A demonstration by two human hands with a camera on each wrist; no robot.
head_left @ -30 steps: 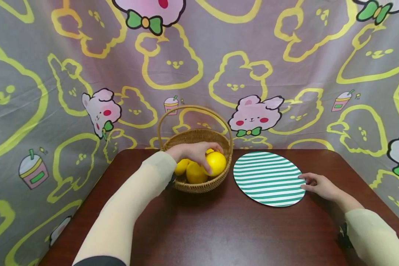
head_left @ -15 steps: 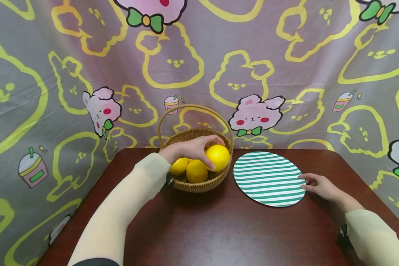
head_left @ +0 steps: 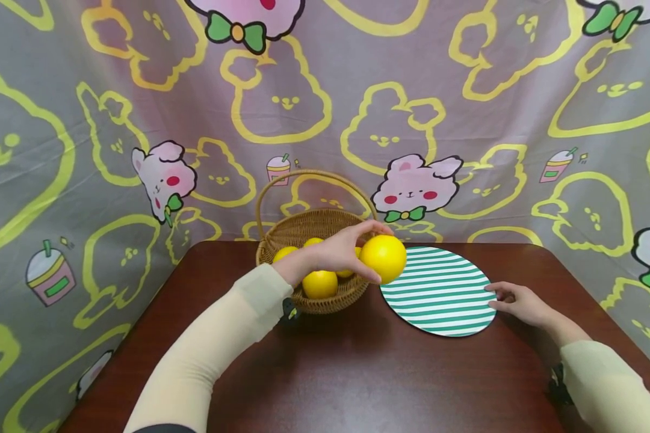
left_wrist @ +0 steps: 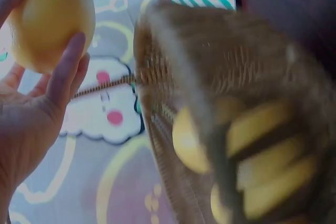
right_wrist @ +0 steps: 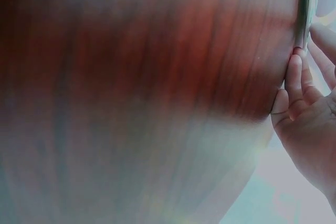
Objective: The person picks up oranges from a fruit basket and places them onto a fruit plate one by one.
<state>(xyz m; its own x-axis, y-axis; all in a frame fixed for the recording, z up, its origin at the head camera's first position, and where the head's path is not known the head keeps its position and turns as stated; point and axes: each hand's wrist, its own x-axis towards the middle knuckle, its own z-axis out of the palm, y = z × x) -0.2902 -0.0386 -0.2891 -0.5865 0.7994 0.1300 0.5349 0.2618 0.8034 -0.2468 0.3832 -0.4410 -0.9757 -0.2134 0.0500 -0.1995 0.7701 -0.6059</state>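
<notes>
While clamping a yellow fruit (head_left: 383,258) between thumb and fingers of the left hand (head_left: 340,249), holds it right of frame centre, beside the wicker basket (head_left: 327,305); touches the striped mat (head_left: 444,294) with parted fingers of the right hand (head_left: 520,305).

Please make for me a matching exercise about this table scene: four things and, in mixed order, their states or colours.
1. Left hand
2. Right hand
3. Wicker basket
4. Round mat

A. Fingertips at the mat's edge
B. Green and white stripes
C. Grips a round yellow object
D. Contains several yellow objects

Pairs: 1-C, 2-A, 3-D, 4-B
</notes>
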